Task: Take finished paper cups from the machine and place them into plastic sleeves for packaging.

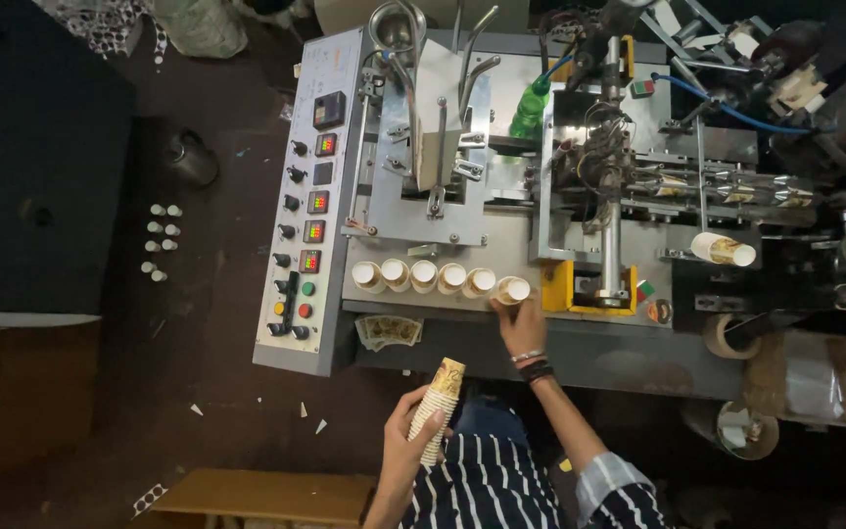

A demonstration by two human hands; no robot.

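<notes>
**Cup machine, head view: hands and cups**

Left hand (405,443): wrapped around a stack (438,409) of nested paper cups, held tilted, open end up and to the right, in front of the striped shirt (487,485). Grip firm, fingers curled around the lower half of the stack.

Right hand (521,323): stretched out to the machine (501,211), fingers touching a single cup (513,290) at the right end of a row of cups (423,276). Whether the fingers have closed on it, cannot tell. Wrist carries bands.

Row: six cups lying side by side on the machine's front ledge, rims toward the camera, the touched one last on the right, just beside a yellow block (587,286).

Surroundings: control panel (307,201) with knobs, small displays and coloured buttons on the machine's left side. A green bottle (531,106) stands near the top. One more cup (723,251) lies on its side further right, well apart from the row. Small white pieces (160,242) sit in pairs on the floor (217,372) to the left. Tape roll (727,335) at lower right.
</notes>
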